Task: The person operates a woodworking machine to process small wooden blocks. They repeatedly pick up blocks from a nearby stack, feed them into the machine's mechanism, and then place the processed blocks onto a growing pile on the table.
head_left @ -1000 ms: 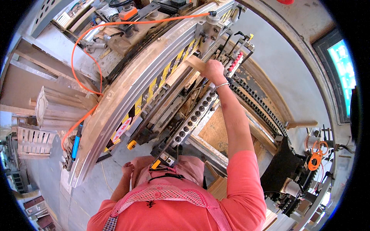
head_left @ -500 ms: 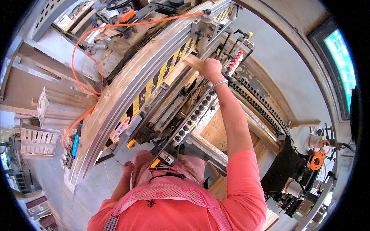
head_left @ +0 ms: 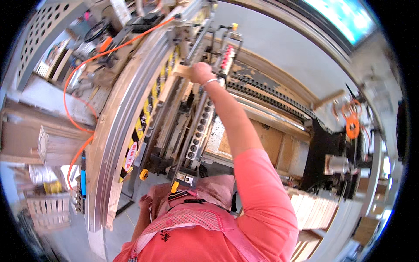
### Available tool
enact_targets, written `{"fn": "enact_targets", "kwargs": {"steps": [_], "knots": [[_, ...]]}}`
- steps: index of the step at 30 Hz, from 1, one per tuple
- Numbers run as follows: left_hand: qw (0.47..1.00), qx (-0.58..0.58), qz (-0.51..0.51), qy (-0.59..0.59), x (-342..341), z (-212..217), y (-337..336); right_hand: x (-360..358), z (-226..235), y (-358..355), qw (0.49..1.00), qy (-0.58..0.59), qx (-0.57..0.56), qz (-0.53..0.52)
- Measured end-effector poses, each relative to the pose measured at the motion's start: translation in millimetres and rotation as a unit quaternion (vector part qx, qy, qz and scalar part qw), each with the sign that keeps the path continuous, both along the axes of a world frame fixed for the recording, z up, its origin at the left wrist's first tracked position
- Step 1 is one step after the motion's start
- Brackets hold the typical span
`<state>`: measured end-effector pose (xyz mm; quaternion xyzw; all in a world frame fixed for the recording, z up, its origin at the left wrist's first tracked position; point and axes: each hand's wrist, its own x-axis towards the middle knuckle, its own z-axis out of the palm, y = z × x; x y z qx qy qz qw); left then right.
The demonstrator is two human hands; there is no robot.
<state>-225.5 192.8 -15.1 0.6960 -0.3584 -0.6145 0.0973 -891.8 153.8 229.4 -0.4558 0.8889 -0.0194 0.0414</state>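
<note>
Looping outside the left edge of the machine's rail: orange hose. Blue tool just beside that rail's near-left corner. Left hand is down by the person's side, apart from the machine; can't tell how far its fingers are open or if they hold anything. Wood piece is toward the machine's far end, between the striped strip and the right hand. Right fingers look closed on its right end. Red knobs sit just right of that hand.

Risks, my read: one-ended grip could let the wood twist if it catches on machine parts. Bracelet could snag on fittings. Arm's reaching across; any machine movement could pinch it.
</note>
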Motion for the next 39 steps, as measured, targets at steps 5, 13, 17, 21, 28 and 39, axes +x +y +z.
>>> {"fn": "enact_targets", "kwargs": {"steps": [5, 13, 17, 21, 28, 39], "knots": [[0.994, 0.010, -0.110, -0.015, 22, -32, -40, 65, 7, 31, 0.974, 0.052, -0.213, -0.059], [0.974, 0.103, -0.193, 0.051, 44, -90, -68, 297, 8, 286, 0.881, -0.060, -0.418, -0.212], [0.962, 0.111, -0.250, 0.005, 18, -76, -62, 392, 8, 429, 0.790, 0.036, -0.413, -0.451], [0.948, 0.103, -0.301, -0.027, -11, -67, -53, 471, -11, 576, 0.722, 0.265, -0.283, -0.573], [0.929, 0.059, -0.360, -0.055, -64, -47, -8, 550, -9, 736, 0.573, 0.129, 0.014, -0.809], [0.921, 0.010, -0.388, -0.020, -64, -62, 27, 548, -37, 800, 0.591, 0.055, 0.078, -0.801]]}}
